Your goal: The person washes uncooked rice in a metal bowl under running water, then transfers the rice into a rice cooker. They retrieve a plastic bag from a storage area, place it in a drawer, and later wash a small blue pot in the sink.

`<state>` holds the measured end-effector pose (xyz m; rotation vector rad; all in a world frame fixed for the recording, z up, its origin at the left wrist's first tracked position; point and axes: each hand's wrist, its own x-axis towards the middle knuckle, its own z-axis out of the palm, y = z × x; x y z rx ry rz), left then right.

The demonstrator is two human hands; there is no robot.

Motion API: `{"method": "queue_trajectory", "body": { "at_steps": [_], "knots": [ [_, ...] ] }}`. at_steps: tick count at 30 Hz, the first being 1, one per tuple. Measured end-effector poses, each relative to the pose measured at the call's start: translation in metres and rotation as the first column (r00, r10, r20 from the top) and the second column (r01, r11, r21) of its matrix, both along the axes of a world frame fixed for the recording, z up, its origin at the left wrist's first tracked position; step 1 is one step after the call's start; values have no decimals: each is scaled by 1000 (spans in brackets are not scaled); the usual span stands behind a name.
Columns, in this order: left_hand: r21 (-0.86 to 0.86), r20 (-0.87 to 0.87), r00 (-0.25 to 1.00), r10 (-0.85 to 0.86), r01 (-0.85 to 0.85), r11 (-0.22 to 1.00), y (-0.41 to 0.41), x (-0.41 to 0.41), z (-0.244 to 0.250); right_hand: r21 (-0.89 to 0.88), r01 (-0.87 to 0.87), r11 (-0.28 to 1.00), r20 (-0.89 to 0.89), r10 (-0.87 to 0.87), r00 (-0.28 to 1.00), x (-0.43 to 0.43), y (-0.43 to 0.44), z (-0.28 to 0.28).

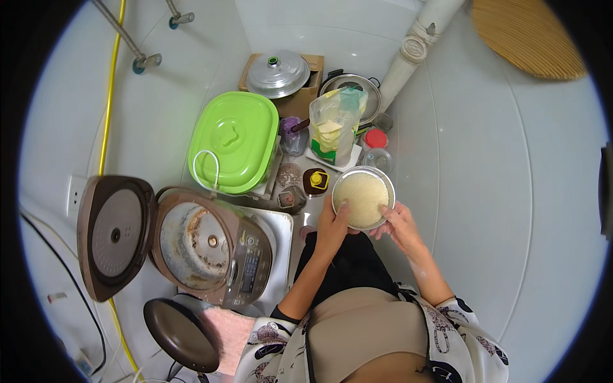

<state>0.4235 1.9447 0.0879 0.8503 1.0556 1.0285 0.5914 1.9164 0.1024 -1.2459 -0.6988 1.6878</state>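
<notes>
My left hand and my right hand hold a round metal bowl from either side, with both thumbs over its rim. Pale grains that look like rice fill much of the bowl. To the left, a brown rice cooker stands with its lid swung up. No inner pot sits in its stained metal cavity. Beyond the bowl, an opened plastic bag with green and yellow print stands upright on a white box.
A green-lidded bin stands behind the cooker. Bottles, including a yellow-capped one, and jars, one with a red lid, crowd the floor. A frying pan lies at lower left. A white pipe runs down the back corner.
</notes>
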Motion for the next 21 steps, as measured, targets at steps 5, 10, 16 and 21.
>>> {"method": "queue_trajectory", "body": {
  "at_steps": [5,10,16,21],
  "knots": [
    [-162,38,998,-43,49,986,42,3,-8,-24,-95,995,25,96,995,25,65,-13],
    [-228,6,996,-94,93,969,86,0,-31,9,-28,1000,77,27,997,68,143,-40],
    [-439,-121,991,54,-102,893,132,16,-59,22,91,996,205,-93,974,133,250,-51],
    [-485,-162,984,76,-146,862,167,34,-93,-9,38,999,264,-34,964,143,318,-68]
  ]
}}
